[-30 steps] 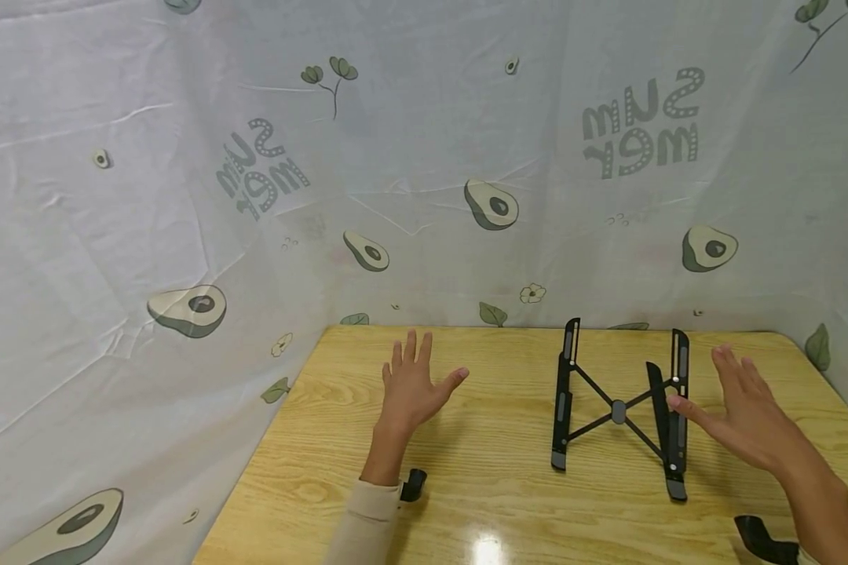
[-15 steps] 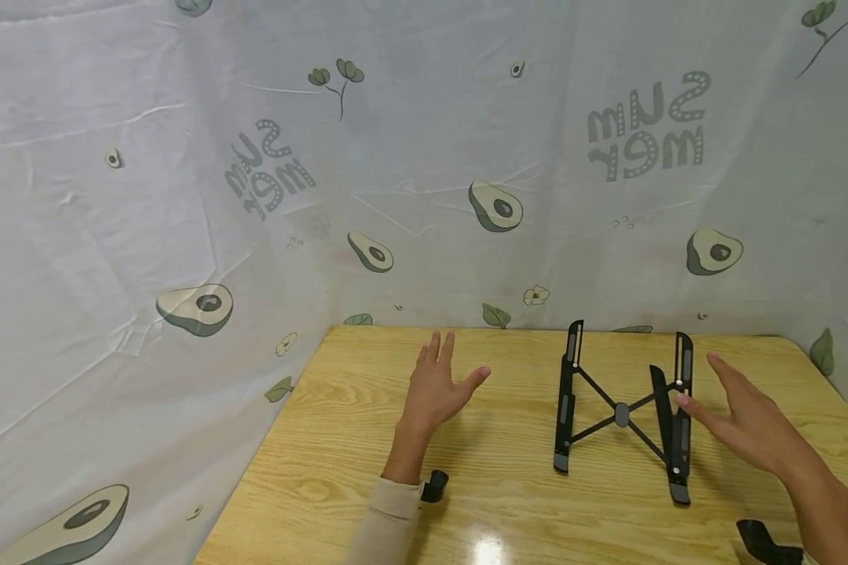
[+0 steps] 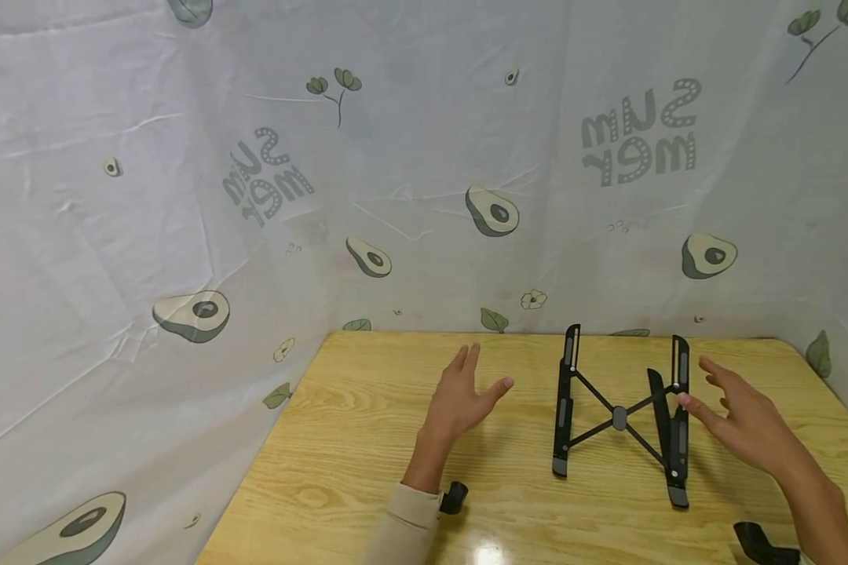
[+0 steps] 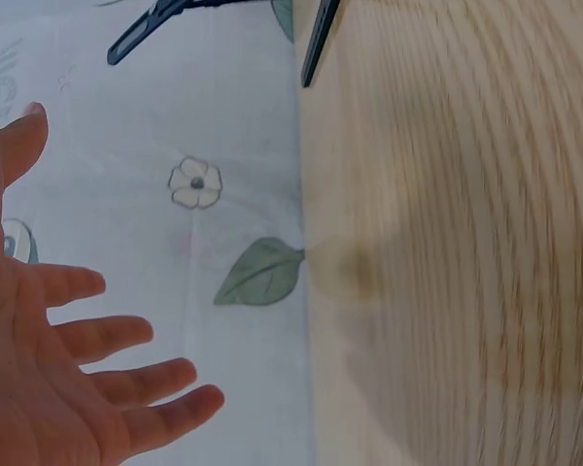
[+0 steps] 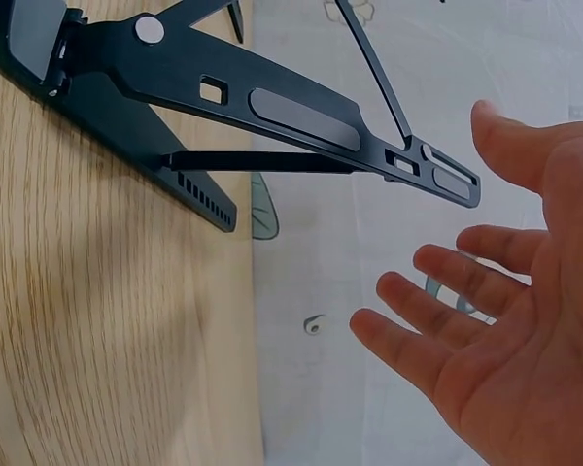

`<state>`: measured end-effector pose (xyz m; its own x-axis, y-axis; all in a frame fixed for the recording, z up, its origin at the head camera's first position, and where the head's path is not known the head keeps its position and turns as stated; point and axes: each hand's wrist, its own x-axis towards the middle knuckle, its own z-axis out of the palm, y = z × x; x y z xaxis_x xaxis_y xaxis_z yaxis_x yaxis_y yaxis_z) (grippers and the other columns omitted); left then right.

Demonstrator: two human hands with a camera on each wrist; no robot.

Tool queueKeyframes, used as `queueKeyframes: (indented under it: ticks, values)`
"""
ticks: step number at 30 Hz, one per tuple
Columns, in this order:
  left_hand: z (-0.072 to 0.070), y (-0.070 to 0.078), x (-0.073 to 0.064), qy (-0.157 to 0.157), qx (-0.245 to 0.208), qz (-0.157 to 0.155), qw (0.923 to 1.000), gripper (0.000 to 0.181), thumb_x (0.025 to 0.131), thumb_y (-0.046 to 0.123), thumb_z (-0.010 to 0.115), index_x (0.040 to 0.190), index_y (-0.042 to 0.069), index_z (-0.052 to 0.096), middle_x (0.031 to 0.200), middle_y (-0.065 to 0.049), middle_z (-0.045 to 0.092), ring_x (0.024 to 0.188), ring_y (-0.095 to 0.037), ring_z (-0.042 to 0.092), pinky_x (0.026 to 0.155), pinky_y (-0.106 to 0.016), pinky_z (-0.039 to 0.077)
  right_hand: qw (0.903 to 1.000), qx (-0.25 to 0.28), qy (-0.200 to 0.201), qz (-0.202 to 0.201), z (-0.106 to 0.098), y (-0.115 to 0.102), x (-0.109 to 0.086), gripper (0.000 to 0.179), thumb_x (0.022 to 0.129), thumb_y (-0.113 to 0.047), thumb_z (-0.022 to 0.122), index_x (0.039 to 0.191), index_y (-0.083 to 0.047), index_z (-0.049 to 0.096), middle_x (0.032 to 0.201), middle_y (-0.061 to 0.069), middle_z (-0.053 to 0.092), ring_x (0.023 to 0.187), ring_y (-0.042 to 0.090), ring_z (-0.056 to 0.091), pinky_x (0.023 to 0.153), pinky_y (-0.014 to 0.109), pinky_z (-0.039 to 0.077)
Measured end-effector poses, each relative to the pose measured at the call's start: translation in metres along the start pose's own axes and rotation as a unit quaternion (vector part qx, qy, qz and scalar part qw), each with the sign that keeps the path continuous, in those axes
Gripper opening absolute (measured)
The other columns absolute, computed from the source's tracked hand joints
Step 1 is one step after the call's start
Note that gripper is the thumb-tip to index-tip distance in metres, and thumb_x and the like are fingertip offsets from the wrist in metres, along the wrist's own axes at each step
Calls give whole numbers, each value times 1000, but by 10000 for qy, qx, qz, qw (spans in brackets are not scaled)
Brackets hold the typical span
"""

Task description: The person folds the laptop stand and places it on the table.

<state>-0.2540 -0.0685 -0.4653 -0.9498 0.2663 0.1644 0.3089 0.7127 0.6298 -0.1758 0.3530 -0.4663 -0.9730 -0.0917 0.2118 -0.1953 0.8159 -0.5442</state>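
Note:
A black folding laptop stand (image 3: 619, 417) stands unfolded on the wooden table, its two side rails joined by crossed bars with a grey hub. To its left, my left hand (image 3: 459, 402) is held above the table with its fingers apart, holding nothing. My right hand (image 3: 745, 420) is at the stand's right side. In the right wrist view the fingers (image 5: 408, 354) are spread around the upper end of a rail (image 5: 301, 116), with a small gap between thumb and metal. Two ends of the stand (image 4: 316, 44) show at the top of the left wrist view.
The light wooden table (image 3: 339, 471) ends at a pale cloth (image 3: 424, 173) printed with avocados and leaves, which hangs behind and at the sides. Black wrist mounts (image 3: 455, 498) stick out beside the forearms.
My left hand has moved rightward, closer to the stand. My right hand stays beside the right rail, its fingers bending slightly. The stand keeps its place on the table.

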Motion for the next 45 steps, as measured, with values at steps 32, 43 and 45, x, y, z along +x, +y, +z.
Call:
queueKeyframes:
  ticks: [32,43,45]
  values:
    - [71,46,17,-205,-782,330,9962,72,104,58,63,164,21,45,157,-10,59,129,-26,69,99,-40,61,9988,148,450,100,11,-5,2,63,109,-18,65,156,15,38,138,43,58,117,63,65,76,62,61]
    - [88,54,20,152,-1057,853,9906,54,106,38,69,155,17,59,130,-9,74,96,-8,70,73,-15,55,9970,526,444,363,17,-6,1,55,105,-11,69,148,16,46,117,31,67,89,6,71,62,22,59]
    - [90,54,21,202,-1032,915,9902,51,107,36,68,153,17,60,126,-8,75,92,-5,68,72,-14,54,9960,678,423,403,18,-6,1,51,105,-9,69,145,17,48,113,28,67,83,-10,62,64,26,63]
